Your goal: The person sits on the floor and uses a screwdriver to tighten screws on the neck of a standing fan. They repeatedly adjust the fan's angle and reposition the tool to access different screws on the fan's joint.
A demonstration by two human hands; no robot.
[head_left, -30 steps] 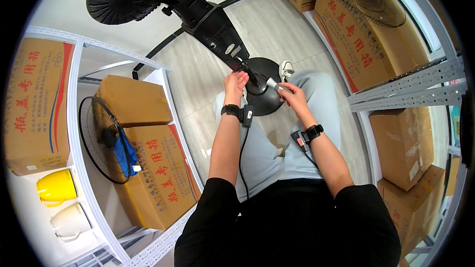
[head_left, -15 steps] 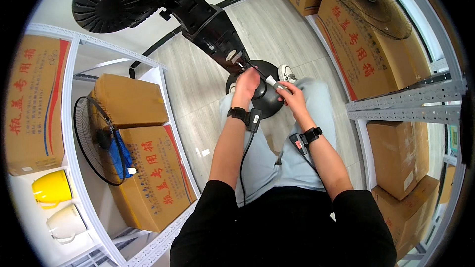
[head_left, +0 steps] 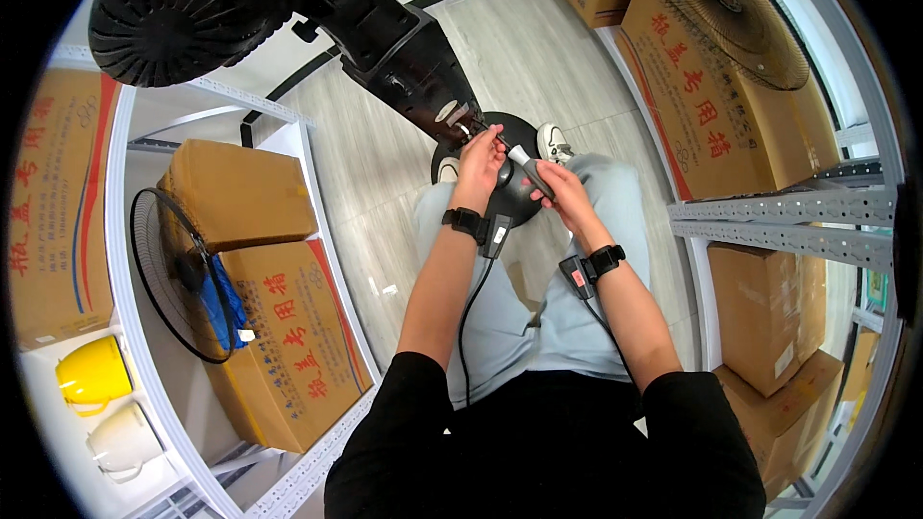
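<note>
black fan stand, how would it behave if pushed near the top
The black fan stand may be top-heavy, since its bulky round head sits atop the column. Its broad disc base probably steadies it against small nudges. The thick column looks rigid, so likely won't flex.

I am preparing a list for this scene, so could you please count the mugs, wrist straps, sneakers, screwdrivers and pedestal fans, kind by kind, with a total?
Yellow mug and white mug: 2
Left wrist strap and right wrist strap: 2
Left sneaker and right sneaker: 2
Screwdriver: 1
Black pedestal fan: 1
Total: 8
</note>
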